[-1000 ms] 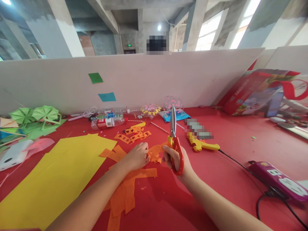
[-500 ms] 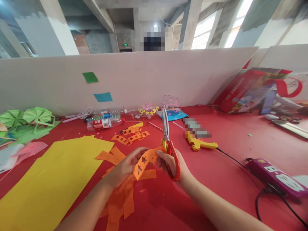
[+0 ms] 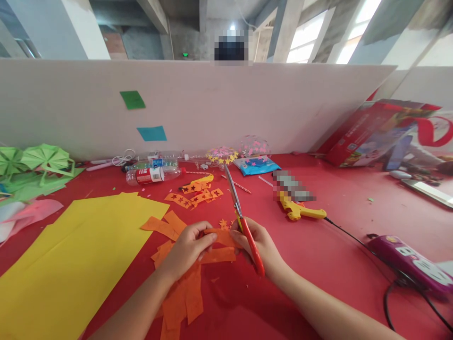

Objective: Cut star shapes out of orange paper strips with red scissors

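My left hand (image 3: 189,250) pinches the left end of an orange paper strip (image 3: 223,237) between thumb and fingers. At the strip's other end is my right hand (image 3: 264,243), closed, its thumb on the paper. Red-handled scissors (image 3: 252,245) hang in that same hand, their blades pointing up and away, nearly together. Just beyond the strip lie small cut orange stars (image 3: 223,224). Several orange strips (image 3: 193,293) are piled below and left of my hands, partly hidden by my left arm. Farther off, orange strips with star-shaped holes (image 3: 179,200) rest on the red table (image 3: 318,283).
Yellow sheets (image 3: 81,255) lie at left, green folded paper (image 3: 47,158) behind them. Plastic bottles (image 3: 150,175) and a blue packet (image 3: 257,166) line the white partition (image 3: 212,104). A yellow glue gun (image 3: 300,211) and a corded purple power strip (image 3: 410,262) are on the right.
The strip, which showed star holes and curled toward me, is now lower and held level between both hands. The scissors have tilted left. Small orange stars now show behind my hands. The view has shifted slightly.
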Motion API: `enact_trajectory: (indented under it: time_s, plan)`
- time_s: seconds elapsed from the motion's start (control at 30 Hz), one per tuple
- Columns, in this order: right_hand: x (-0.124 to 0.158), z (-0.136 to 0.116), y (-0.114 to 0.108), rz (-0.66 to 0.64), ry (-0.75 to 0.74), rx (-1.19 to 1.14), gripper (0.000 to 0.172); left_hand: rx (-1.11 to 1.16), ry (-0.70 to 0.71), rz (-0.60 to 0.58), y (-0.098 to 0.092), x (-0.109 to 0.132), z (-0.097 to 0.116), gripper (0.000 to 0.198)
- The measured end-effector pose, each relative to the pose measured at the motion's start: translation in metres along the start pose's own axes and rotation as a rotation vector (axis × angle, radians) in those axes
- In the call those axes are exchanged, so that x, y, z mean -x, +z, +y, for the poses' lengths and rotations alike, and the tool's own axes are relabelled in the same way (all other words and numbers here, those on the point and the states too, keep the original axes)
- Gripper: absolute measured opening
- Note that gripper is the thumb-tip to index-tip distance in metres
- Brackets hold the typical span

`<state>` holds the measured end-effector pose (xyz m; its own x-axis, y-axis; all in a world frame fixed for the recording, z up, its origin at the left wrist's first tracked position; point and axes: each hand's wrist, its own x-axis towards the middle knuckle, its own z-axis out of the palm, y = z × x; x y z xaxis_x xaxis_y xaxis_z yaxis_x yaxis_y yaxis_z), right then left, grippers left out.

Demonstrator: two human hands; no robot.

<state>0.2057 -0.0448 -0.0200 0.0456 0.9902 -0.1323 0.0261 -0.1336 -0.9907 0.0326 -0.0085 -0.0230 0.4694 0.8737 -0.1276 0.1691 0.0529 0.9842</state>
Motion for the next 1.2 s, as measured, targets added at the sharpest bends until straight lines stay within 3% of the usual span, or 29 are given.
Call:
enact_trajectory:
  time_s: [0.1, 0.3, 0.37, 0.47, 0.53, 0.6, 0.8, 1.03, 1.2]
  plan:
    - [0.001, -0.003, -0.001, -0.013, 0.011, -0.002, 0.012, 0.101, -0.024, 0.013, 0.0, 0.001, 0.003, 0.022]
    - [0.0, 0.0, -0.002, 0.005, -0.024, -0.099, 0.013, 0.658, -0.09, 0.158, -0.006, -0.005, 0.002, 0.031]
    - [-0.001, 0.002, -0.002, 0.019, -0.066, -0.156, 0.015, 0.616, -0.095, 0.137, -0.006, -0.006, -0.002, 0.021]
    - [-0.002, 0.003, -0.001, 0.014, -0.067, -0.17, 0.016, 0.422, -0.081, -0.034, 0.001, -0.004, -0.005, 0.015]
    - [0.0, 0.003, 0.001, -0.004, -0.037, -0.123, 0.016, 0.313, -0.073, -0.099, 0.008, -0.001, -0.005, 0.019]
    - [0.002, 0.002, 0.002, -0.025, -0.02, -0.067, 0.016, 0.208, -0.061, -0.082, 0.013, 0.001, -0.003, 0.027]
    - [0.006, -0.004, 0.001, -0.082, -0.007, 0.051, 0.023, 0.193, 0.007, 0.078, 0.011, -0.001, 0.001, 0.024]
    - [0.008, -0.011, -0.012, -0.29, -0.07, 0.311, 0.038, 0.358, 0.16, 0.477, -0.007, -0.005, 0.004, 0.022]
    - [0.008, -0.009, -0.014, -0.382, -0.105, 0.546, 0.043, 0.368, 0.23, 0.587, -0.015, -0.006, 0.004, 0.021]
